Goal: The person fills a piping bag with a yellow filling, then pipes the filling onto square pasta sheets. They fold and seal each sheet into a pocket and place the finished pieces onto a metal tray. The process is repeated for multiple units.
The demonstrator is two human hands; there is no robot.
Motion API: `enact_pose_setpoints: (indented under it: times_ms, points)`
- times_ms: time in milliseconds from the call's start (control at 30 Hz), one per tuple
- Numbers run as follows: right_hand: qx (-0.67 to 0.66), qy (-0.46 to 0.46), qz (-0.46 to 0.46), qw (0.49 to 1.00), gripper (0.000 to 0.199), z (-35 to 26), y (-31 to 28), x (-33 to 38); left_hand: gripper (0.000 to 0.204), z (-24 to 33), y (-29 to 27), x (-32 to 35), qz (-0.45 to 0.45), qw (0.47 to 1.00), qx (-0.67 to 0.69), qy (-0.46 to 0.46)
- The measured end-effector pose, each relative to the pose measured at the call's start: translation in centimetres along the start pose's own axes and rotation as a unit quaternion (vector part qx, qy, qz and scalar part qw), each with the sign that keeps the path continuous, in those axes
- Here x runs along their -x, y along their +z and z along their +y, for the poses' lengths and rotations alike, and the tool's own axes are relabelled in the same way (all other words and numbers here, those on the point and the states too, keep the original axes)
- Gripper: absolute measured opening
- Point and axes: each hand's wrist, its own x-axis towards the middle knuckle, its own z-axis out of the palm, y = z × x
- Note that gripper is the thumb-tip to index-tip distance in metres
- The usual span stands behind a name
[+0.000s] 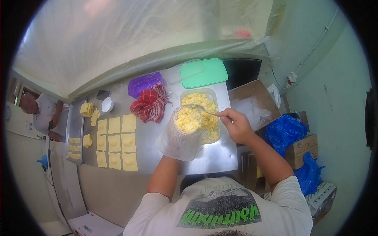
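Note:
In my right hand (236, 125) is the handle of a metal spoon (208, 113), its bowl over the crumbly yellow-and-white filling at the mouth of a clear plastic bag (179, 143). My left hand (172, 137) holds that bag from the left and below; the cloudy plastic blurs its fingers. Just behind and right of the bag, a clear rectangular tub (215, 94) contains more of the same filling, which looks like chopped egg. To the left, several pale dough squares (114, 141) lie in rows, with small mounds on some of them.
A red checked cloth (149, 105) lies beside a purple tub (138, 84). Behind is a green lid (208, 72). Farther left are a white bowl (107, 104), stacked dough sheets (86, 109) and a metal tray (75, 128). Cardboard boxes (303, 151) and blue bags (284, 131) crowd the right. Another person (46, 110) stands far left.

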Motion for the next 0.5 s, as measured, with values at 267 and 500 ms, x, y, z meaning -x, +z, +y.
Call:
enact_pose_setpoints:
  times_ms: [267, 500]
  points:
    - [0.221, -0.275, -0.025, 0.935, 0.028, -0.8, -0.6, -0.6, 0.046, 0.8, -0.7, 0.4, -0.104, 0.984, -0.142, 0.029]
    - [0.194, -0.259, 0.029, 0.946, 0.03, 1.3, 0.5, 1.2, 0.044, -0.2, -2.3, 0.7, -0.01, 0.945, -0.292, 0.145]
